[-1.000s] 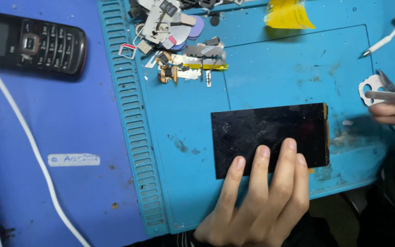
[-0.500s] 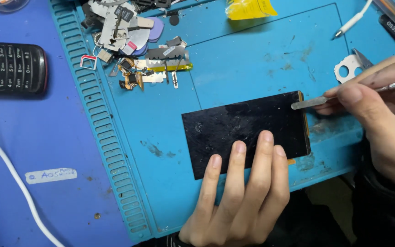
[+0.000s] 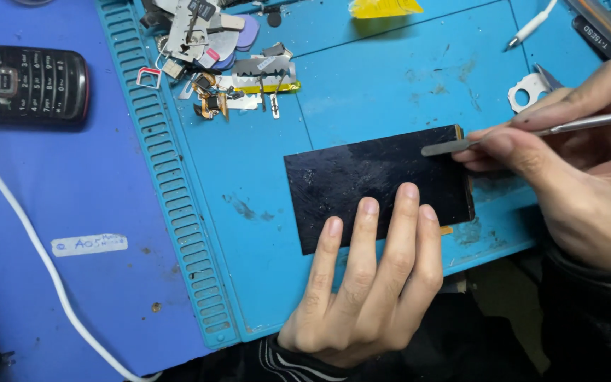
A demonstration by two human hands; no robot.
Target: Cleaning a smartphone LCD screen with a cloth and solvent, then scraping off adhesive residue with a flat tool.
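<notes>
The left hand (image 3: 365,283) lies flat, fingers slightly spread, with the fingertips pressing on the black rectangular glass panel (image 3: 376,184). The panel lies on the light-blue rubber work mat (image 3: 263,233), near its front edge. The right hand (image 3: 574,177) pinches a thin metal spatula tool (image 3: 525,134), whose flat tip touches the panel's right end.
</notes>
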